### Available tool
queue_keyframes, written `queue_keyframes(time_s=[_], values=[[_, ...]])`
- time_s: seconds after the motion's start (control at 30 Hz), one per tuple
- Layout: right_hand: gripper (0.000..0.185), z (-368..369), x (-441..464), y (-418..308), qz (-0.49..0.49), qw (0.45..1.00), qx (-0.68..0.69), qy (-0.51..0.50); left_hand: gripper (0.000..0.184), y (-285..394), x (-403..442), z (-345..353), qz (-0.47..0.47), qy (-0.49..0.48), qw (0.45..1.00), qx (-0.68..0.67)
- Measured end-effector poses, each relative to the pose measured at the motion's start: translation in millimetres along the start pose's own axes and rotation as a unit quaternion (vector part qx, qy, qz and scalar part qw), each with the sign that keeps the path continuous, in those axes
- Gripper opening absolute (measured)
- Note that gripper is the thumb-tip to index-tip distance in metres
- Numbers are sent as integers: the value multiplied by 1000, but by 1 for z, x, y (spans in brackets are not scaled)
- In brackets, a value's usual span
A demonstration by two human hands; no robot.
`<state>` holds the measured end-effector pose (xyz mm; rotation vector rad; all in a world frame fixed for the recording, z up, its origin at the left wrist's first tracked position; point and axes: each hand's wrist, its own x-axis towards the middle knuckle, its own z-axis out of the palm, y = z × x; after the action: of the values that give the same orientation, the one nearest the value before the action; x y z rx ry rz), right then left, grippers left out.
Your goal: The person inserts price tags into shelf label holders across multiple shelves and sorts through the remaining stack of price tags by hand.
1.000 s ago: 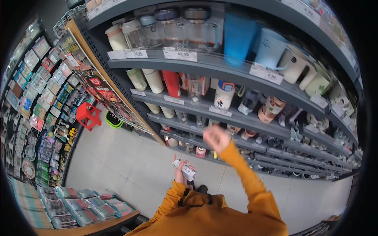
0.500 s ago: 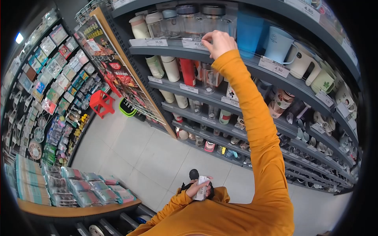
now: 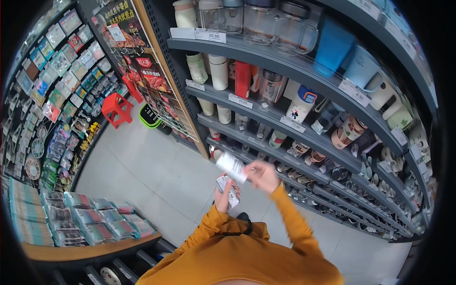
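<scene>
My left hand (image 3: pixel 222 196) is closed round a stack of white price labels (image 3: pixel 229 191) low in front of my body. Up and to the right of it, my right hand (image 3: pixel 262 175) grips one white price label (image 3: pixel 232 166) at its right end; the label is blurred by motion. Both labels and hands are in front of the grey shelves. On the top visible shelf edge, a price label reading 15.50 (image 3: pixel 210 36) stands beneath glass jugs, and no label shows on the edge below the large glass mug (image 3: pixel 295 29).
Grey shelves (image 3: pixel 285 57) with bottles and mugs curve across the right. A red stool (image 3: pixel 117 109) and a green-rimmed basket (image 3: pixel 150 116) stand on the floor. Packaged goods (image 3: pixel 97 223) lie on a wooden-edged display at lower left, beside a wall of hanging goods.
My right hand has come down from the upper shelf edge and now holds a white label near my left hand. The label at the glass mugs is gone from the shelf edge. The view has shifted.
</scene>
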<state>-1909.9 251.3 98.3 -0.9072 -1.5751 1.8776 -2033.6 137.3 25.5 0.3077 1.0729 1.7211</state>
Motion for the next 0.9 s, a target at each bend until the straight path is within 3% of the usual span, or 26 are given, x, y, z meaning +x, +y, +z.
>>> queue_keyframes(time_s=[0.07, 0.13, 0.23, 0.27, 0.37, 0.47, 0.5, 0.53, 0.6, 0.63, 0.67, 0.7, 0.77, 0.8, 0.83, 0.9], values=[[21, 36, -20, 43, 139, 989, 6, 54, 41, 6, 15, -13, -21, -37, 996, 79], [21, 51, -24, 81, 123, 989, 54, 63, 43, 0, 30, -35, -23, -80, 987, 138], [24, 74, -11, 83, 96, 994, 40, 45, 48, 24, 37, -60, -181, -126, 964, 150], [24, 79, -2, 77, 112, 994, 12, -2, 49, 33, 42, -71, -242, -140, 947, 157], [26, 96, 40, 54, 165, 976, -49, -134, 50, 62, 71, -103, -251, -235, 929, 137], [34, 116, 93, 59, 200, 908, -189, -316, 49, 92, 98, -139, -270, -298, 908, 118], [41, 133, 109, 66, 179, 911, -179, -325, 49, 103, 108, -152, -287, -309, 900, 109], [39, 141, 121, 68, 215, 891, -203, -345, 49, 111, 115, -164, -303, -320, 892, 100], [35, 147, 164, 59, 280, 844, -251, -382, 50, 127, 125, -184, -311, -267, 911, 51], [37, 137, 189, 66, 273, 858, -179, -395, 51, 134, 129, -192, -312, -240, 919, 27], [35, 129, 213, 73, 235, 884, -198, -353, 51, 142, 135, -200, -314, -212, 926, 4], [34, 128, 241, 74, 250, 909, -236, -235, 48, 151, 138, -205, -323, -190, 927, -11], [37, 121, 299, 96, 130, 978, -161, -1, 45, 139, 147, -235, -335, -193, 922, -22], [35, 119, 328, 115, 9, 922, -365, 131, 44, 132, 149, -249, -340, -196, 919, -27], [43, 114, 356, 138, 34, 891, -412, 189, 44, 129, 150, -257, -346, -204, 916, -14], [38, 109, 395, 169, 81, 807, -538, 229, 43, 131, 146, -263, -360, -195, 912, -14]])
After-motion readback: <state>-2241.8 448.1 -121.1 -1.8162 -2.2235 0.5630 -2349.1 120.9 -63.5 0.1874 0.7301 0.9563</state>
